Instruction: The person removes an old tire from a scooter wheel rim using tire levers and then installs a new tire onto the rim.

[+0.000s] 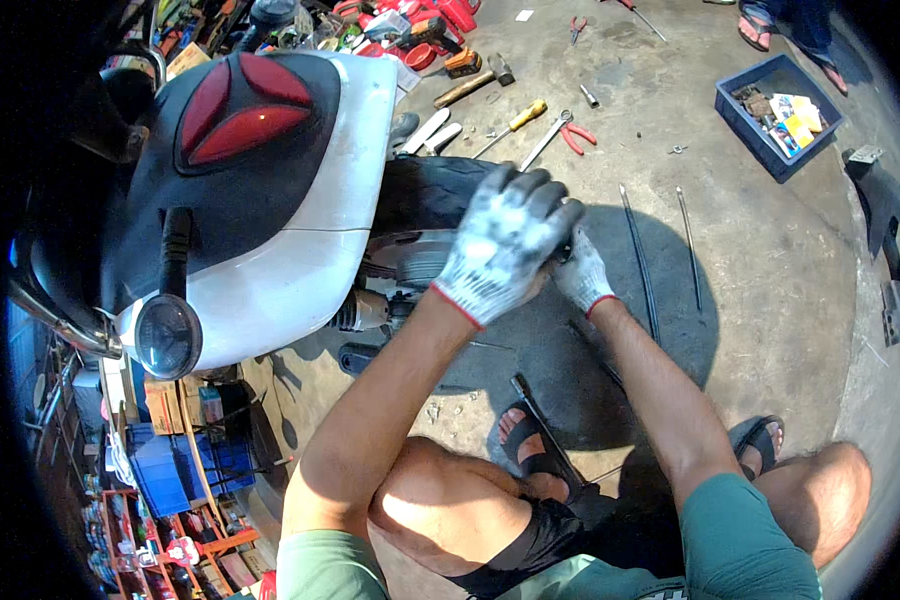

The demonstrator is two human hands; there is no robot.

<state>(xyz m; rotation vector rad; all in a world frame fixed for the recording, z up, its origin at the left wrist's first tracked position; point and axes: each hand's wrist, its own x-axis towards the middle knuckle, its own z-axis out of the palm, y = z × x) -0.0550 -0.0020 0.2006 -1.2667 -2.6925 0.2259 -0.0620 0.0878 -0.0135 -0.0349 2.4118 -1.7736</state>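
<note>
1. Your green sleeves [760, 535] are nearest, at the lower edge.
2. Your gloved left hand [510, 245] is at the right end of the tyre [420, 190], with its fingers bent. It is blurred, so I cannot tell whether it grips something.
3. Your gloved right hand [583, 275] is just beside, partly hidden behind the left. I cannot tell if it is closed.
4. The tyre is under the tail of the white and black scooter [300, 270], which carries a red lamp [250, 135].
5. Beyond the tyre lie a yellow screwdriver [526, 115], a wrench [545, 138] and red pliers [578, 138].
6. Right of your hands lie two rods [689, 250]; farther away stands a bin [750, 140].
</note>
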